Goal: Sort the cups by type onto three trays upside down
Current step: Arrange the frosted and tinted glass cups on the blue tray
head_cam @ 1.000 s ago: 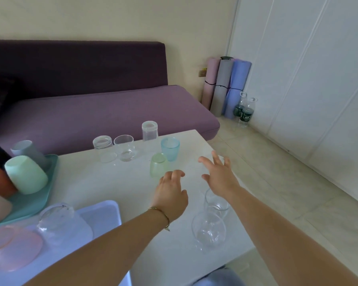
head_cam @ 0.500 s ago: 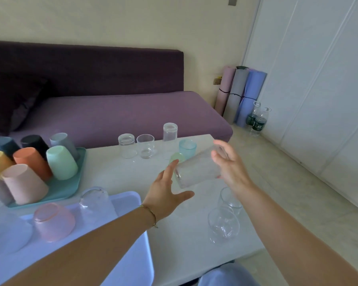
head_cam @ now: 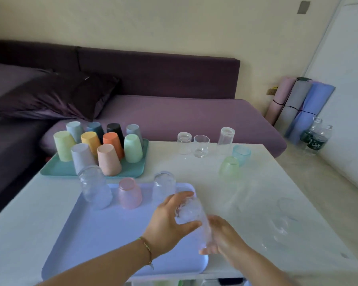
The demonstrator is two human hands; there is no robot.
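Frosted cup (head_cam: 191, 217) is hanging tilted over the near right corner of the lavender tray (head_cam: 103, 234), with both hands on it. Left hand (head_cam: 170, 221) is gripping its upper part, thumb and fingers curling round the wall. Right hand (head_cam: 225, 238) is holding the lower end, with fingertips wrapping underneath; this part is motion-blurred. A bracelet (head_cam: 147, 248) is sitting on the left wrist.

Three cups are standing upside down along the lavender tray's far edge: a clear cup (head_cam: 95, 188) at the left, a pink cup (head_cam: 130, 193) in the middle and another clear one (head_cam: 164, 183) at the right.

Beyond the tray's far left corner, a teal tray (head_cam: 56, 172) is carrying ten opaque pastel cups (head_cam: 109, 159), all inverted.

Beyond the far right corner, a green translucent cup (head_cam: 228, 168) is standing inverted just beside a blue translucent cup (head_cam: 241, 154) that is upright. Farther back, three clear glasses (head_cam: 201, 145) are lining up near the table (head_cam: 256, 182) edge.

Right of the lavender tray, blurred clear glasses (head_cam: 285, 215) are standing on the table; I cannot tell how many.

A purple sofa (head_cam: 174, 116) is sitting behind the table.
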